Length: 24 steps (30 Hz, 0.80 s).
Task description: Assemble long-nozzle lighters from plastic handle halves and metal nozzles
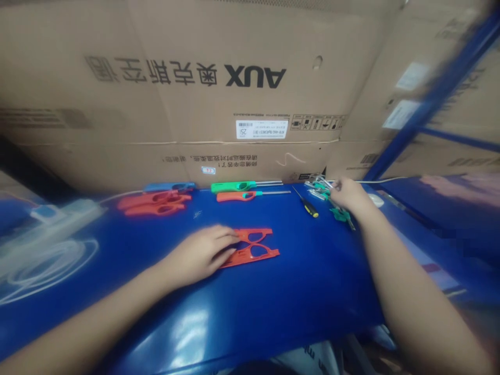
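Two red lighter casing halves (255, 252) lie side by side on the blue tabletop, their trigger openings showing. Over their left ends rests my left hand (203, 252), fingers and thumb apart and touching the casings; it hides those ends. At the back right, my right hand (347, 195) is in a pile of green and metal lighter parts (318, 186), its fingers curled together. What is between those fingertips is too small to tell. More green parts (340, 214) lie just below that hand. A yellow-and-black screwdriver (310, 208) lies left of the pile.
A green lighter (230, 186) and an orange-red lighter (236, 196) lie along the back, before a large cardboard box (175, 114). Red casings (156, 203) and a blue casing (167, 186) are at back left. A white power strip (74, 221) and coiled cable (50, 265) occupy the left.
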Available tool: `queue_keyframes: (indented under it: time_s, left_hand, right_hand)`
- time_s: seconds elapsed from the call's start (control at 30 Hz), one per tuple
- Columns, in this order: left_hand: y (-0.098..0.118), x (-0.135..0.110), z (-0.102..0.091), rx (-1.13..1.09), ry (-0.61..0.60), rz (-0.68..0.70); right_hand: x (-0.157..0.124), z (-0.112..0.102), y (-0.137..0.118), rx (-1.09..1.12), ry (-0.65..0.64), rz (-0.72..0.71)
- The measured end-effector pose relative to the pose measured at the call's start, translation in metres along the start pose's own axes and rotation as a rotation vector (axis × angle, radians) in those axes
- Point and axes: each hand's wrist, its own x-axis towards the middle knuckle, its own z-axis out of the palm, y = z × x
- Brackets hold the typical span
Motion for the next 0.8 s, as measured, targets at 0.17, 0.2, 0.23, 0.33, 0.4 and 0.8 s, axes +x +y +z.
queue_keyframes:
  time_s: [0.17, 0.2, 0.23, 0.33, 0.4, 0.8]
  left_hand:
    - [-0.009, -0.014, -0.008, 0.105, -0.021, -0.08]
    - [-0.01, -0.016, -0.01, 0.12, -0.023, -0.087]
    - [-0.01, -0.017, -0.011, 0.133, -0.027, -0.088]
    - [-0.01, -0.018, -0.015, 0.15, -0.039, -0.078]
    - [-0.01, -0.017, -0.017, 0.152, -0.036, -0.065]
    - [0.0, -0.022, -0.028, 0.157, -0.018, -0.022]
  right_hand:
    - [-0.017, -0.011, -0.018, 0.158, 0.059, -0.145]
    - [-0.021, -0.013, -0.022, 0.183, 0.062, -0.173]
    - [-0.026, -0.014, -0.026, 0.209, 0.057, -0.203]
    - [-0.041, -0.014, -0.039, 0.343, -0.019, -0.336]
    - [-0.053, -0.011, -0.05, 0.444, -0.083, -0.438]
    - [-0.126, -0.001, -0.096, 0.519, -0.539, -0.81]
